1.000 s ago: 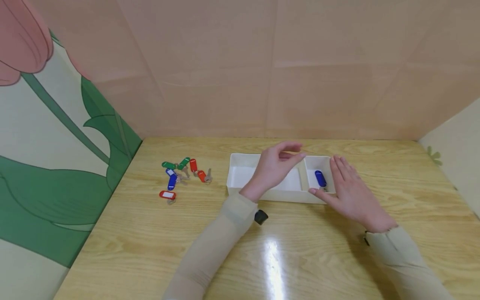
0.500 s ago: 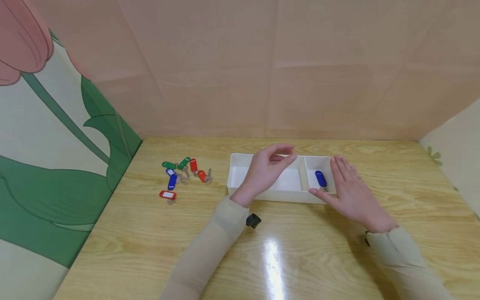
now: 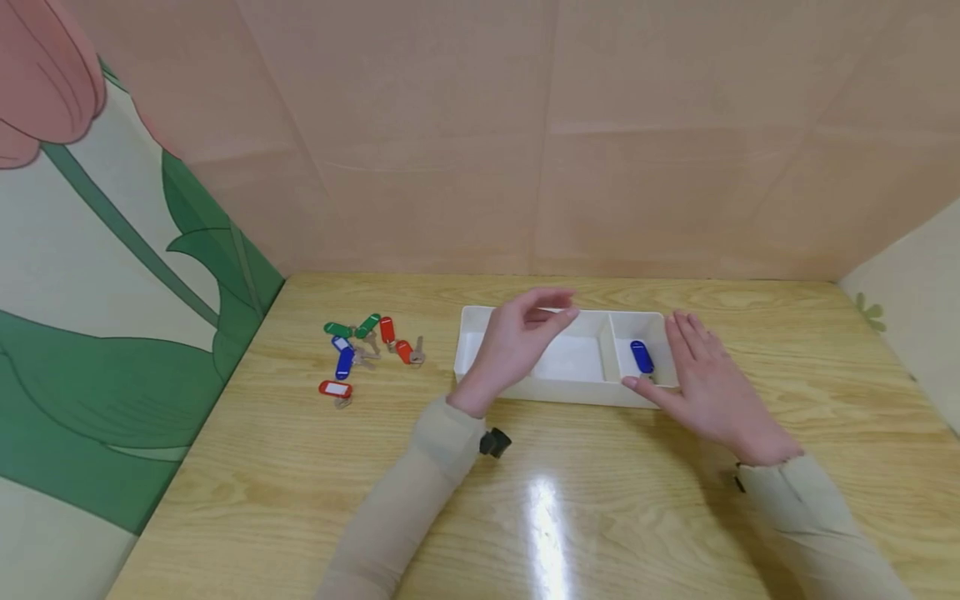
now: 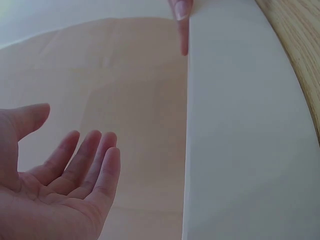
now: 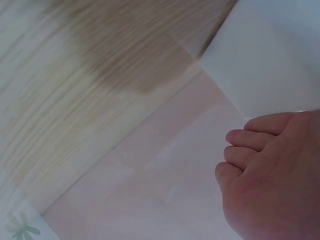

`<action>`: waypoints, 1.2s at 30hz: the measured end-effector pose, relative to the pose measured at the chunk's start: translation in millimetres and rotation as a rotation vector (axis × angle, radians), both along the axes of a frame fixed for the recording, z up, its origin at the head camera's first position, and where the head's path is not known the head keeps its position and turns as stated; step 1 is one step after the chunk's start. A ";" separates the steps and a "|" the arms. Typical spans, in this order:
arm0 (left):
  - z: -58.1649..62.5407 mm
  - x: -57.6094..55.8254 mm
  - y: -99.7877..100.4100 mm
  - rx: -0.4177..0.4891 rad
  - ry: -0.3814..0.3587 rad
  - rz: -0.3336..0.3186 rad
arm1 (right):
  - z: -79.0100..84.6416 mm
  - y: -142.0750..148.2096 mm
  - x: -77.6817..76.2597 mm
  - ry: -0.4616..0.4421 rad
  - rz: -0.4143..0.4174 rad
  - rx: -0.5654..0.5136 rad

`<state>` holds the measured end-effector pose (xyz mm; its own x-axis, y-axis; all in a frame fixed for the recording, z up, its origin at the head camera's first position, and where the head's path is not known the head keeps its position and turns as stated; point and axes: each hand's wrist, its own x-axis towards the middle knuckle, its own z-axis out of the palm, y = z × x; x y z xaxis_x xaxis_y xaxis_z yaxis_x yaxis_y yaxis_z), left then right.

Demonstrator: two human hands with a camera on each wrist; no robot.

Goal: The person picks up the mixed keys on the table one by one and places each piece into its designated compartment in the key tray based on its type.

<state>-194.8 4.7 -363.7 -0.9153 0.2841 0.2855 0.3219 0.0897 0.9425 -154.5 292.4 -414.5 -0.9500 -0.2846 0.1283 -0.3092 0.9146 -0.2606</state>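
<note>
Left hand [image 3: 513, 343] released, fingers loosely bent, over the larger compartment of the white tray [image 3: 570, 392], covering part of its floor. Right hand [image 3: 712, 392] not grasping: fingers straight against the tray's right end, thumb at its front rim, hiding the front right corner. Tray sits toward the table's far edge, right of centre. Blue key tag [image 3: 641, 357] in the tray's smaller right compartment; its key barely shows. Toward the table's far left corner: two green tags [image 3: 367, 326], two plain red tags [image 3: 387, 330], two blue tags [image 3: 344, 363], a white-labelled red tag [image 3: 335, 389]; keys [image 3: 364, 358] overlap, hard to count. Left wrist view: tray wall fills much of the right side, interior out of sight. Both sleeves [image 3: 405, 517] cut off at the bottom, as is the table's near edge. Wood-grain table [image 3: 615, 517], glare streak toward the front. Pinkish creased backdrop [image 3: 525, 167] behind, flower mural [image 3: 82, 400] left, cropped; pale wall [image 3: 922, 308] right.
</note>
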 end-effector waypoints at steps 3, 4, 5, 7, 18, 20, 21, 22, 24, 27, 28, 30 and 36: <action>0.5 0.4 -1.1 0.011 -0.005 -0.002 | -0.2 2.4 1.2 0.002 0.002 0.000; 0.6 0.7 -1.3 0.013 -0.006 -0.002 | -0.2 3.0 1.7 0.003 0.002 0.000; 0.8 1.2 -1.6 0.016 -0.007 -0.004 | -0.3 3.5 2.1 0.004 0.002 0.000; 1.1 2.5 -2.4 0.018 -0.006 -0.006 | -1.0 4.3 2.3 0.007 0.004 0.003; 3.7 6.0 -17.4 0.006 -0.002 0.020 | 0.3 3.4 2.3 0.005 0.018 0.036; 4.5 6.0 -20.7 0.003 -0.003 0.024 | 0.4 3.0 2.1 0.003 0.019 0.040; 5.0 6.3 -22.4 0.004 -0.003 0.027 | 0.4 2.9 2.3 0.000 0.018 0.041; 5.2 6.4 -24.2 0.004 -0.002 0.028 | 0.4 2.7 2.0 -0.002 0.020 0.041; 5.3 6.9 -27.7 -0.002 0.001 0.032 | 0.7 2.5 2.2 -0.006 0.021 0.040; 5.5 7.8 -33.4 -0.007 0.006 0.038 | 0.9 2.5 2.2 -0.013 0.024 0.040; 5.4 7.9 -35.4 -0.008 0.007 0.041 | 0.8 2.6 2.1 -0.013 0.025 0.040; 5.6 8.4 -39.5 -0.009 0.004 0.051 | 1.0 2.8 2.4 -0.016 0.023 0.041; 4.8 9.0 -52.8 -0.023 -0.006 0.090 | 0.4 3.0 1.8 -0.019 0.025 0.041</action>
<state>-185.8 -48.2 -358.9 -0.9390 0.2074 0.2743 0.3059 0.1393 0.9418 -152.7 295.4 -414.1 -0.9447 -0.3127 0.0985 -0.3273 0.9167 -0.2291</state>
